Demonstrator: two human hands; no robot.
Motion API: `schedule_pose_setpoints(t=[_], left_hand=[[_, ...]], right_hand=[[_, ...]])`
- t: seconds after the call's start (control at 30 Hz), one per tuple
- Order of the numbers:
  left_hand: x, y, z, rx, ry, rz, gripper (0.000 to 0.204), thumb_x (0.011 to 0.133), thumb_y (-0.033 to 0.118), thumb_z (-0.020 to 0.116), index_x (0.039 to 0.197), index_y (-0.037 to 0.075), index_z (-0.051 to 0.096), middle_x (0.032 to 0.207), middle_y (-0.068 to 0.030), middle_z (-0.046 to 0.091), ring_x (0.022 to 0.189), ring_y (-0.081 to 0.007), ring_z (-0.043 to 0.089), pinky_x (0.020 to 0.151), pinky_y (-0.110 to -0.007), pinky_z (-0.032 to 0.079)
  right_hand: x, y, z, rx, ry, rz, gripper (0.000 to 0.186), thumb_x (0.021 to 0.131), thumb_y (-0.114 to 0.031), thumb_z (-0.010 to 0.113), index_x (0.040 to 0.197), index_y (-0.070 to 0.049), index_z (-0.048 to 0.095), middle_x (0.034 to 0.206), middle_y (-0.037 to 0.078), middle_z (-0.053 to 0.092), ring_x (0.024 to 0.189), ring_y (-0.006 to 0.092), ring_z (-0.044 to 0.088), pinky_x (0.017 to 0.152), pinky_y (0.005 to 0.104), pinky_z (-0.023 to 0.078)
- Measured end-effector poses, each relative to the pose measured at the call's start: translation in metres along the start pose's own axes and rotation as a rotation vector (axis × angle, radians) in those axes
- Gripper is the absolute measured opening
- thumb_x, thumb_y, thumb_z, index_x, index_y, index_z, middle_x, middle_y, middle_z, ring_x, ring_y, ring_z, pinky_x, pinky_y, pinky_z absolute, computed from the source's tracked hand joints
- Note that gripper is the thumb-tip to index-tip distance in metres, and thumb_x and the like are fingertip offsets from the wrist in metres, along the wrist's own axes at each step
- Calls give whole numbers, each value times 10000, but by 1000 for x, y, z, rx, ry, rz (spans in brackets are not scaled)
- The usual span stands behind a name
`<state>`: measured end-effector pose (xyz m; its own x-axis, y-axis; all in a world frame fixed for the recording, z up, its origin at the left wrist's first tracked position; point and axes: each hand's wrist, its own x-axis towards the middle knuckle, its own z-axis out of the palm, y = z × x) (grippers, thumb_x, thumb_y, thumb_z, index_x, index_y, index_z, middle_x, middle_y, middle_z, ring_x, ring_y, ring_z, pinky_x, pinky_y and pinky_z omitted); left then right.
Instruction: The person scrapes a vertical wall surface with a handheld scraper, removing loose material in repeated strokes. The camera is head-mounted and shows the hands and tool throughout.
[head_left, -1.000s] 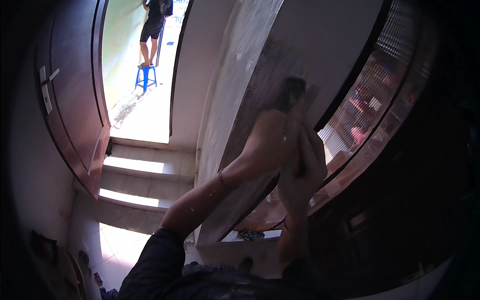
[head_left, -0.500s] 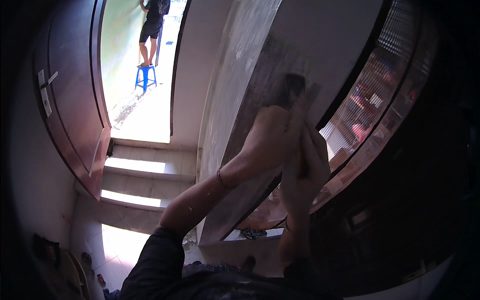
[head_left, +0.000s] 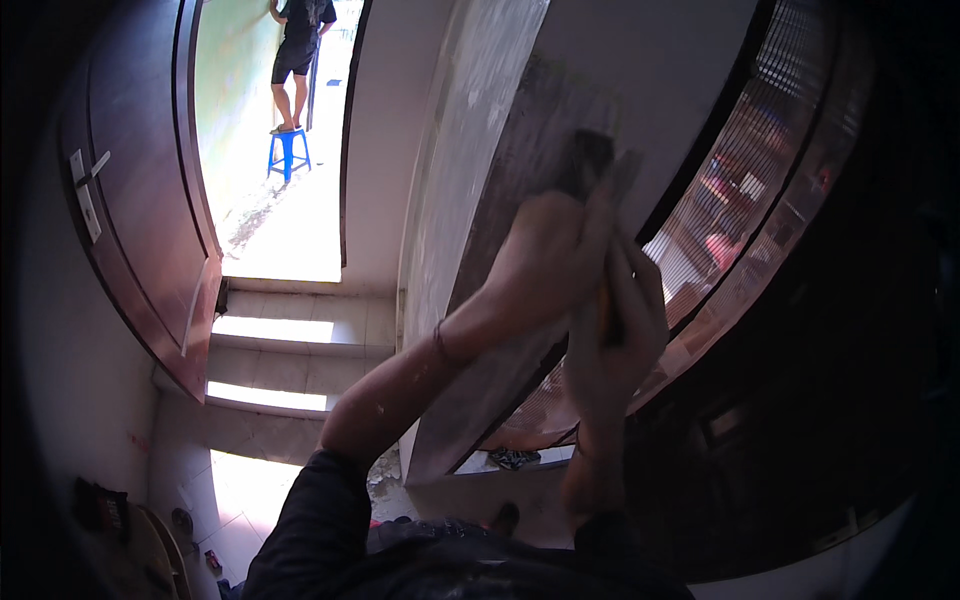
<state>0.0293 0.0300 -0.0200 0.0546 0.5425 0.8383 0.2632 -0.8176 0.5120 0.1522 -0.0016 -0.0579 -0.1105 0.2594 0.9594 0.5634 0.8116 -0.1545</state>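
The left hand (head_left: 545, 245) was pressed up against a grey wall (head_left: 520, 150), closed around a dark tool (head_left: 588, 160) that touched the wall near its top. The right hand (head_left: 615, 330) was just beside it, gripping a flat metal board (head_left: 590, 310) with a yellow handle. To the left, a brown door (head_left: 140, 230) stood open above pale steps (head_left: 290, 350). Far outside, another person (head_left: 297, 50) stood on a blue stool (head_left: 288, 150).

A flat grey trowel (head_left: 590, 170) — blurred, upright — lies pressed against the grey strip of the wall (head_left: 520, 200).
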Motion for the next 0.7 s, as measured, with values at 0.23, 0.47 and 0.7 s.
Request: schedule_pose_setpoints(t=[0.23,0.47,0.7], left_hand=[[7,2,4,-107,-6,-171,561,1048,331,485,683,-73,616,540,-183,578,455,-257,567,487,-398,409],[11,-10,12,219,149,266,578,1036,321,453,679,-113,587,563,-285,523,551,-426,607,579,-490,472],[11,1,4,-84,-69,-246,555,1040,328,459,720,-99,610,631,-277,567,613,-433,615,596,-503,470]], right_hand=[[3,4,2,45,35,-46,453,918,-130,666,1322,66,601,1258,203,628,1167,309,629,958,412,530],[1,5,1,43,25,7,484,903,-166,680,1321,65,601,1266,195,620,1147,303,630,957,419,524],[0,2,2,9,39,-9,462,894,-109,677,1319,60,607,1262,191,622,1145,299,630,949,407,526]])
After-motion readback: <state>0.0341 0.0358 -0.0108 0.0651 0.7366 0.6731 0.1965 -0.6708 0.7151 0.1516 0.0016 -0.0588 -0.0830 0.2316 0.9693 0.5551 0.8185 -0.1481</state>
